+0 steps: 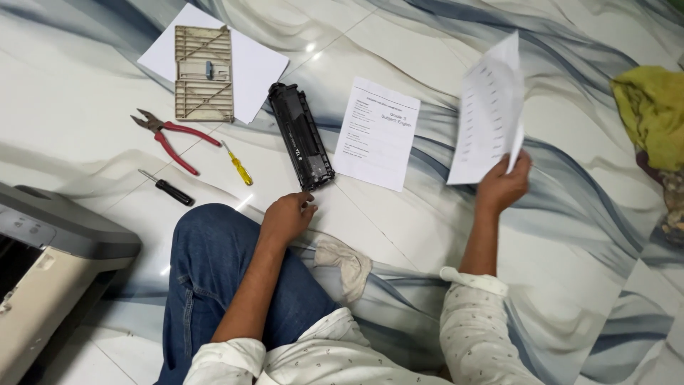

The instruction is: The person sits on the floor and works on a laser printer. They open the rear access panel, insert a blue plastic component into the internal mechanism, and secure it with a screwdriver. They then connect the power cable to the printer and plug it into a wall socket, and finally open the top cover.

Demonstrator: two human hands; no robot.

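Observation:
My right hand point(503, 185) holds up a printed white sheet of paper point(490, 114), tilted and slightly blurred, above the marbled floor. My left hand point(286, 216) rests on my jeans-clad knee, fingers loosely curled with nothing in them, just below the near end of a black toner cartridge point(301, 135). A second printed sheet point(377, 132) lies flat on the floor to the right of the cartridge.
Red-handled pliers point(169, 137), a yellow screwdriver point(238, 165) and a black screwdriver point(167, 188) lie at left. A beige ribbed plastic panel point(204, 73) sits on blank paper point(249, 64). A printer point(50, 271) stands bottom left, a white rag point(348, 264) near my knee, yellow cloth point(652, 114) far right.

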